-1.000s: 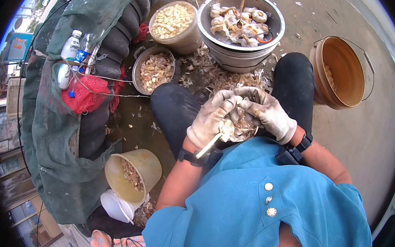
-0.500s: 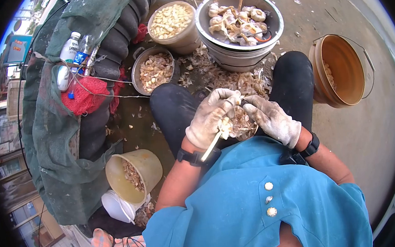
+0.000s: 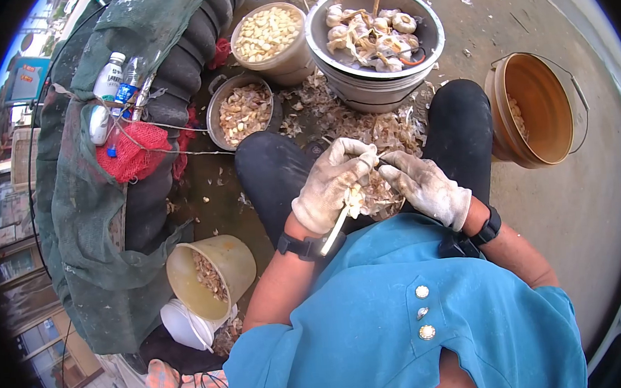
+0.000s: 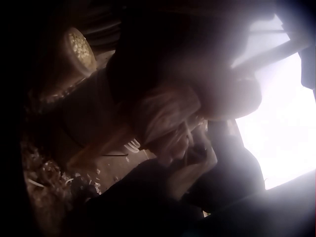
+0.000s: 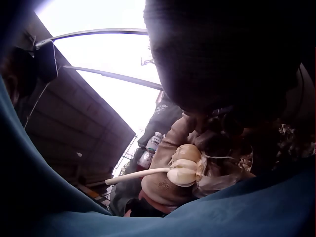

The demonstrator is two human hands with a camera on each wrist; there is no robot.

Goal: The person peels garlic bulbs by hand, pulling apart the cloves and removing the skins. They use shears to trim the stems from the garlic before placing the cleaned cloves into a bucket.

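Observation:
Both hands wear pale, soiled gloves and meet between the knees. The left hand grips a partly peeled garlic bulb, whose pale stem points down toward the wrist. Fingers of the right hand are bent, their tips pinching at the bulb's upper side close to the left fingertips. Bare cloves and loose papery skin show in the right wrist view, against the left glove. The left wrist view is dark and blurred around the hands.
Ahead stand a metal basin of garlic bulbs, a tub of peeled cloves and a smaller pot. An orange-brown bucket is at right, a tipped yellowish bucket at left. Skins litter the ground.
The right hand has drawn back a little to the right and its fingers have come off the bulb's front, uncovering more skin. The left hand has stayed nearly in place around the bulb.

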